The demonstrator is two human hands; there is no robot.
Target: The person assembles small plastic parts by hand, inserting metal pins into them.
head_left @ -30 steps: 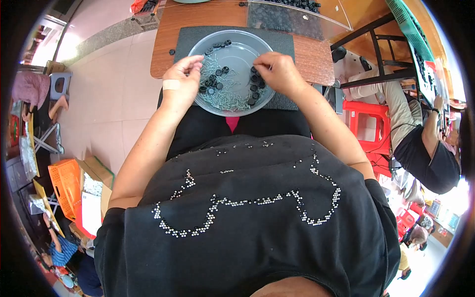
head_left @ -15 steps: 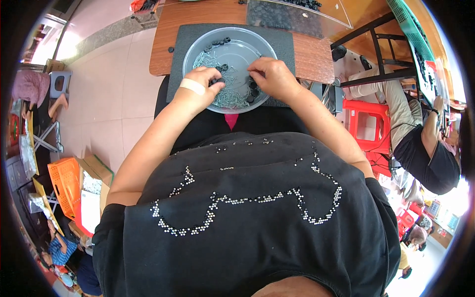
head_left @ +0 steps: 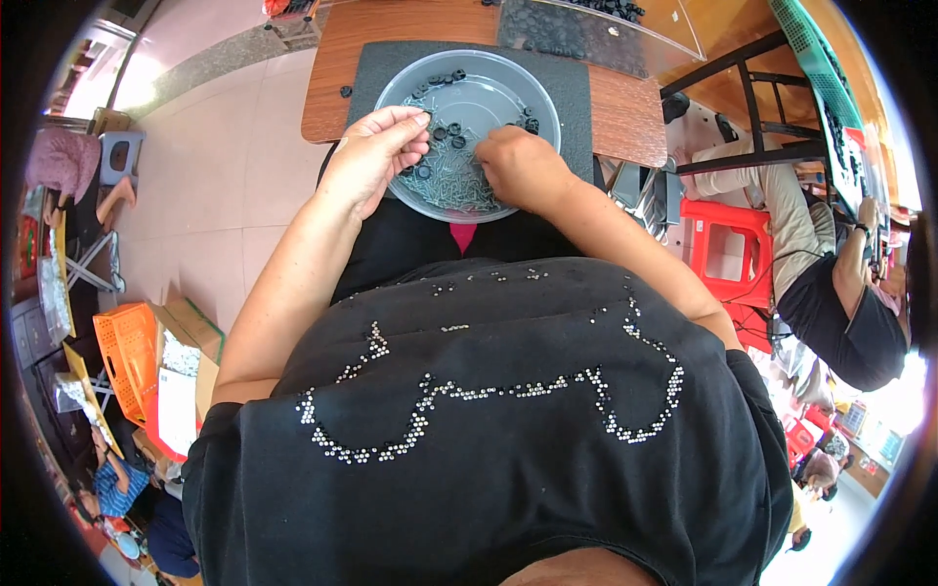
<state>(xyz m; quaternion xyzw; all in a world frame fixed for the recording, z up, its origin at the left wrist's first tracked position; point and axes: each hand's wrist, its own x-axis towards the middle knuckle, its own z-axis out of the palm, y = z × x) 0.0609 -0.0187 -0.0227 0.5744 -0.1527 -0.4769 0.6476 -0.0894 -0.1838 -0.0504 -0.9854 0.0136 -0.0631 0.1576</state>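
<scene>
A round grey plastic basin (head_left: 556, 107) sits in front of me, holding many thin silvery screws (head_left: 451, 190) and several small black round parts (head_left: 449, 132). My left hand (head_left: 376, 156) is over the basin's left rim, thumb and fingertips pinched together; whatever is between them is too small to make out. Inside the right half, my right hand (head_left: 523, 168) is closed with its fingers curled down beside the screws. Its fingertips are hidden, so what they hold does not show. More black round parts lie along the basin's far left and right walls.
Under the basin is a dark grey foam mat (head_left: 576, 127) on a brown wooden table (head_left: 625, 112). A clear bin (head_left: 576, 44) of black parts stands behind. A red stool (head_left: 723, 234) and a seated person (head_left: 840, 303) are at right; an orange crate (head_left: 125, 366) is at left.
My left hand has lifted off the parts and moved to the basin's left rim. My right hand has moved down and left toward the screws, its fingers more curled.
</scene>
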